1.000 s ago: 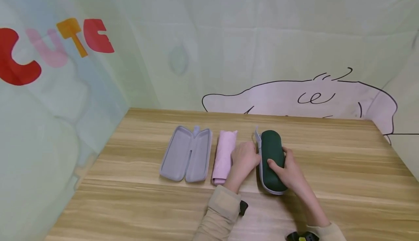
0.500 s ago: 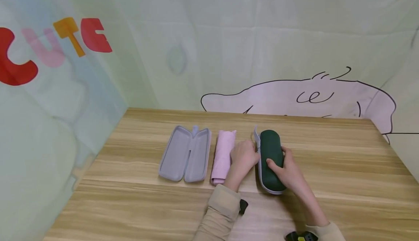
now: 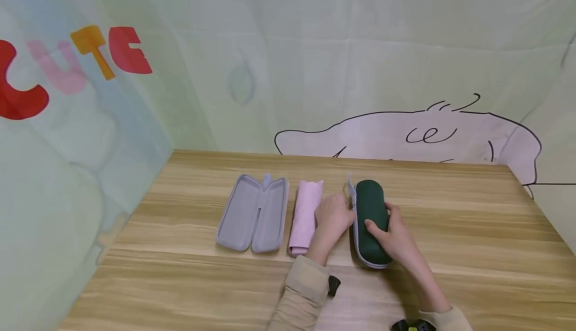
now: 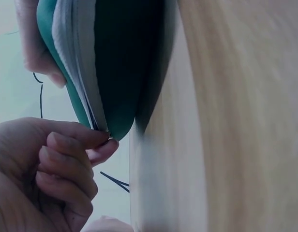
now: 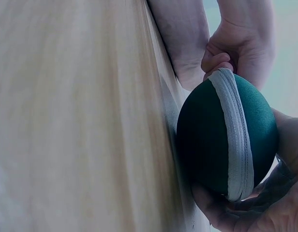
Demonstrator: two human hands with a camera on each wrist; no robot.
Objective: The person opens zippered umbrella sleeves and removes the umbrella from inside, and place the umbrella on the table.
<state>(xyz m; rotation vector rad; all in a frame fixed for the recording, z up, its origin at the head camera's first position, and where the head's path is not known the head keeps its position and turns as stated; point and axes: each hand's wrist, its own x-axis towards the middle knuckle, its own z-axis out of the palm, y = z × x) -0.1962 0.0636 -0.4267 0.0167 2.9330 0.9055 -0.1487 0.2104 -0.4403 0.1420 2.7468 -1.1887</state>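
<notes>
A dark green zip case (image 3: 370,201) with a pale grey zipper band (image 5: 238,140) lies lengthwise on the table. My right hand (image 3: 398,236) grips it from the right, thumb over the top and fingers round the far side. At its left edge, my left hand (image 3: 333,216) pinches the zipper between thumb and forefinger, the other fingers curled in; the zipper pull is hidden by the fingertips. In the left wrist view, the zipper seam (image 4: 81,63) runs down to this pinch. A light fabric loop (image 3: 351,186) sticks up at the case's far left end.
Left of my left hand lies a pink rolled fabric bundle (image 3: 306,216). Beyond it an open grey hard case (image 3: 238,216) shows its two hollow halves. The wooden table (image 3: 180,281) ends at a printed cloth backdrop (image 3: 315,71).
Both hands keep their hold on the green case with hardly any movement. The whole scene slides slightly left in the head view.
</notes>
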